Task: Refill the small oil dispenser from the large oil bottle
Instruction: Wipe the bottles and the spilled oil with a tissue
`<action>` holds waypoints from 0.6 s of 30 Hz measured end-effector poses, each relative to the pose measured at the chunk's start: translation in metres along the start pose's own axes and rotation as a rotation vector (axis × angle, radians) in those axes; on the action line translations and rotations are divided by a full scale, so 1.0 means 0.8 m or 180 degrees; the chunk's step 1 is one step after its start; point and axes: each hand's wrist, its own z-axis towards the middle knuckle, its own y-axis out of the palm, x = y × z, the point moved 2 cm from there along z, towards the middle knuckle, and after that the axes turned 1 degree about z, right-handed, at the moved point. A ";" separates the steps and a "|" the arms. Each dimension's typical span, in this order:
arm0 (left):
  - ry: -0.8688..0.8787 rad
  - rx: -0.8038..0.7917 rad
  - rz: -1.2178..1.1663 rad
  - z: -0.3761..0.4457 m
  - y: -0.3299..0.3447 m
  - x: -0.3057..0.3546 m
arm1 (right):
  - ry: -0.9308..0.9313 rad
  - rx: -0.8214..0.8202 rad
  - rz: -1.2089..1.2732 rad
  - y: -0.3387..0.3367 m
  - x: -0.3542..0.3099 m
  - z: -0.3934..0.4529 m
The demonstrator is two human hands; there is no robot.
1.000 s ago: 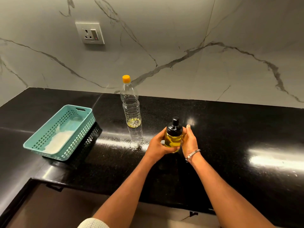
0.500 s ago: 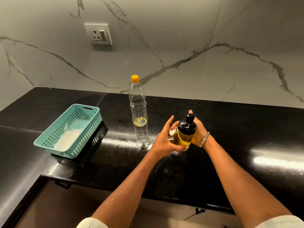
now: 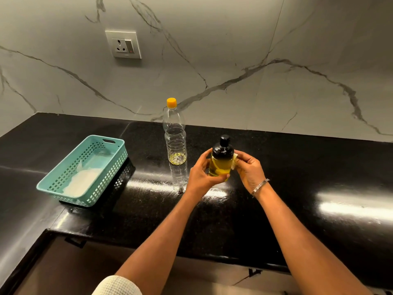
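Basket (image 3: 84,170), teal perforated plastic, sits on the black countertop (image 3: 297,167) well to the left of the large oil bottle (image 3: 175,136); a white cloth or paper (image 3: 79,184) lies inside it, heaped toward the near end. Wall socket (image 3: 124,44) is mounted on the marbled backsplash (image 3: 234,50), above and left of the bottle.

Large oil bottle: clear plastic, upright, yellow cap (image 3: 171,102) on, standing toward the back of the counter near the backsplash. Only a shallow layer of yellow oil shows at its base; the rest looks see-through.

Left hand (image 3: 201,174): just right of the bottle and nearer the camera, fingers and thumb curled round the left side and bottom of the small oil dispenser (image 3: 221,160), gripping it.

Small oil dispenser: upright, held between both hands, just right of the bottle, apart from it. Glass body shows yellow oil up to about the black domed top (image 3: 223,147), which is in place. Whether its base touches the counter, cannot tell.

Right hand (image 3: 249,172): right of the dispenser, fingers curled against its right side, pinching a small pale scrap (image 3: 235,160) against the glass; what the scrap is, cannot tell. Metal bangle (image 3: 259,186) on the right wrist.
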 end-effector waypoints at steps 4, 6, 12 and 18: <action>-0.0018 0.0272 0.0071 0.004 -0.003 -0.004 | -0.0267 0.0183 -0.0299 0.000 0.015 -0.002; -0.0015 0.0383 0.0152 0.005 -0.004 -0.005 | -0.0263 0.0175 -0.0214 0.001 0.020 -0.004; -0.0020 0.0493 0.0102 0.007 -0.006 -0.002 | -0.0250 0.0358 -0.0131 0.015 0.029 -0.015; 0.0184 0.0577 0.0341 0.007 0.003 -0.004 | -0.0815 0.0467 -0.1315 0.037 0.034 -0.017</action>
